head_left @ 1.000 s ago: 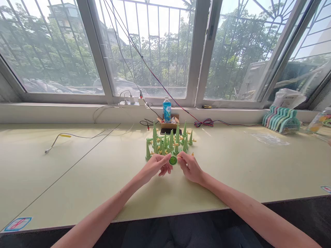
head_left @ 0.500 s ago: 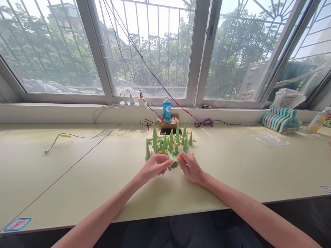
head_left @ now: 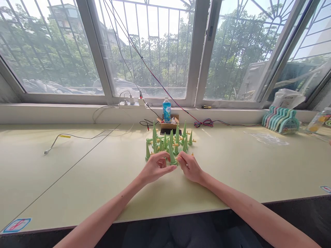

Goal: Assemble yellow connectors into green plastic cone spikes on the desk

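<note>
A green plastic plant watering spike (head_left: 171, 156) stands point-up between my two hands at the front of a group. My left hand (head_left: 156, 167) curves around its left side, with the thumb at its base and the index finger bent against the cone. On the other side my right hand (head_left: 190, 167) is closed in a pinch at the spike's side, where a bit of yellow shows; the fingers mostly hide that part. Right behind is a cluster of similar green spikes (head_left: 154, 136) with small yellow valves (head_left: 193, 140), most of them upright.
A blue liquid bottle (head_left: 167, 110) stands by a small cardboard box (head_left: 169, 125) and a dark flat phone-like slab (head_left: 167, 132). Cables (head_left: 204, 122) lie along the wall. To the right are green and pink hangers (head_left: 280, 119) and a clear plastic bag (head_left: 269, 138).
The spike was tipped with its round base toward me; now it is upright. My left hand has loosened and shifted around it, its thumb now lower. My right hand has stayed put.
</note>
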### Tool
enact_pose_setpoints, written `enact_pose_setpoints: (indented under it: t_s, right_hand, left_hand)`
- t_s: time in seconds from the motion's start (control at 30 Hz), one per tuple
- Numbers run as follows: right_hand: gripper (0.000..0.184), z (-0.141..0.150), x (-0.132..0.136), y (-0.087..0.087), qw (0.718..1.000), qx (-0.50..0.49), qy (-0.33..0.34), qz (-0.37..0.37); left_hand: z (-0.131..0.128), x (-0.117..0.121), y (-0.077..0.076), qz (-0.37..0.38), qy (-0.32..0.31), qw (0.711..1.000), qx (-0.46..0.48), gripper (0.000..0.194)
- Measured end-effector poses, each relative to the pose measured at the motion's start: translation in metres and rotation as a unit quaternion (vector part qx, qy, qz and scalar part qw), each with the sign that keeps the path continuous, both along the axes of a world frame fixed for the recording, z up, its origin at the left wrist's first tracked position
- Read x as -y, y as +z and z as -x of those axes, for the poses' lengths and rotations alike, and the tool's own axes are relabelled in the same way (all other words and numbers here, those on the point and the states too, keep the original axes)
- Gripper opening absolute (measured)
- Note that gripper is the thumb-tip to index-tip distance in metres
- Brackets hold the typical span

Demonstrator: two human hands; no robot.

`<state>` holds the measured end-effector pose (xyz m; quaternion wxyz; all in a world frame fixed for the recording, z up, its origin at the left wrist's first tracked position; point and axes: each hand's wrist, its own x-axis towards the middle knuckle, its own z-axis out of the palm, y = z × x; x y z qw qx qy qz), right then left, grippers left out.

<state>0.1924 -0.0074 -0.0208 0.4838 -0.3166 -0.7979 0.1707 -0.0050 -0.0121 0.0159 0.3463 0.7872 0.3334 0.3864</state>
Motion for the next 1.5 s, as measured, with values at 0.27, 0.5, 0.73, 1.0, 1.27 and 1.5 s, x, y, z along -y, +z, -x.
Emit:
enact_pose_setpoints:
  t_s: [0.27,0.5,0.73,1.0,1.27,1.5]
  right_hand:
    - [0.031,0.0,-0.001,-0.001,1.0,0.009,-0.011,0.015]
    - [0.031,0.003,-0.001,-0.001,0.999,-0.015,-0.03,0.001]
    - [0.032,0.002,-0.002,-0.002,0.998,-0.023,-0.046,-0.021]
    - [0.028,0.001,-0.001,-0.003,0.999,0.002,-0.009,-0.04]
    - [0.029,0.0,-0.002,-0.003,0.999,0.003,-0.009,-0.031]
    - [0.028,0.0,-0.003,-0.005,1.0,0.002,-0.009,-0.025]
  left_hand:
    - [0.0,-0.009,-0.015,-0.2,0.033,0.978,-0.044,0.012]
    - [-0.003,-0.005,-0.01,-0.136,0.091,0.986,-0.015,0.03]
    - [-0.005,-0.003,0.001,0.037,0.102,0.994,0.021,0.066]
    - [-0.004,-0.004,0.003,0.213,0.018,0.977,0.001,0.063]
    - [-0.001,-0.002,0.003,0.146,0.004,0.989,-0.008,0.053]
    - [-0.003,-0.002,-0.003,0.034,0.042,0.999,0.002,0.042]
